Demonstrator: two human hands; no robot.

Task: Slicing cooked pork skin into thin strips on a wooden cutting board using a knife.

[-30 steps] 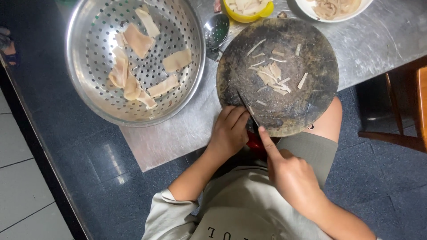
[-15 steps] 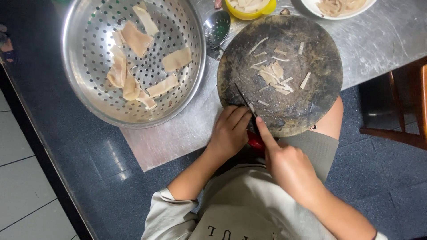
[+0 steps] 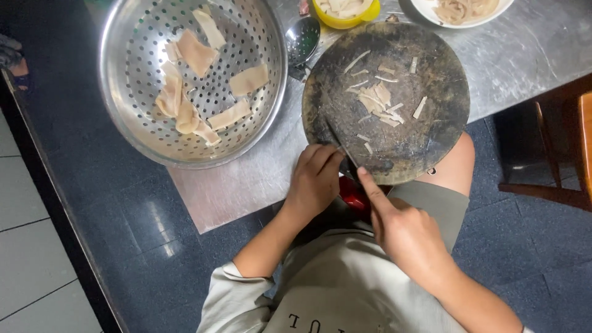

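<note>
Single view, head-worn camera. Looks almost straight down from above the person's torso, at moderate range. Frame top holds the grey metal tabletop [image 3: 530, 49]; the round dark chopping board [image 3: 394, 148] sits centre-right. Bottom edge shows the pale shirt [image 3: 345, 283] and both forearms. No second view.

— What's my worktop [image 3: 524, 49] like?
— Scuffed steel, set over a dark tiled floor [image 3: 123, 222].
— And what sits on it?
— My perforated metal colander [image 3: 191, 80] on the left, the round dark chopping board [image 3: 385, 98] overhanging the near edge — beyond them a ladle [image 3: 302, 38], a yellow bowl [image 3: 344, 13], a white plate [image 3: 462, 12].
</note>
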